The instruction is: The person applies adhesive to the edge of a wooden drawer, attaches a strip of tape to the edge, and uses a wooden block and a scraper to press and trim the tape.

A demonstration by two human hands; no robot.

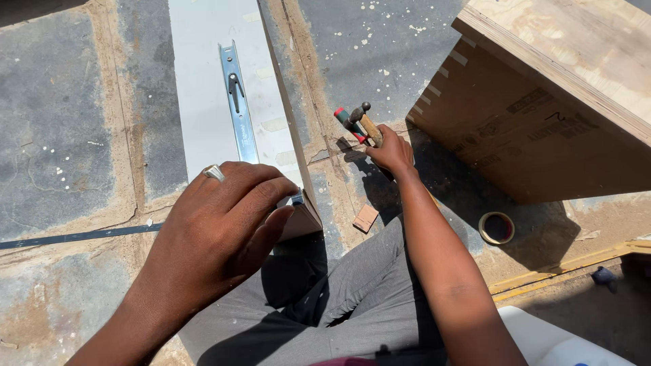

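The left hand [224, 210] presses spread fingers on the near end of the stiff, light-looking pale grey board with metal rail [227, 102] on the concrete floor [61, 135], while the right hand [390, 152] seemingly closes around a wooden-handled hammer [363, 122].

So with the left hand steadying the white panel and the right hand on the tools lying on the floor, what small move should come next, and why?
Probably lift the hammer and bring it over to the panel. The right hand grips its wooden handle beside a red-and-green tool on the floor, while the left hand presses the near end of the white panel, where the metal drawer rail lies.
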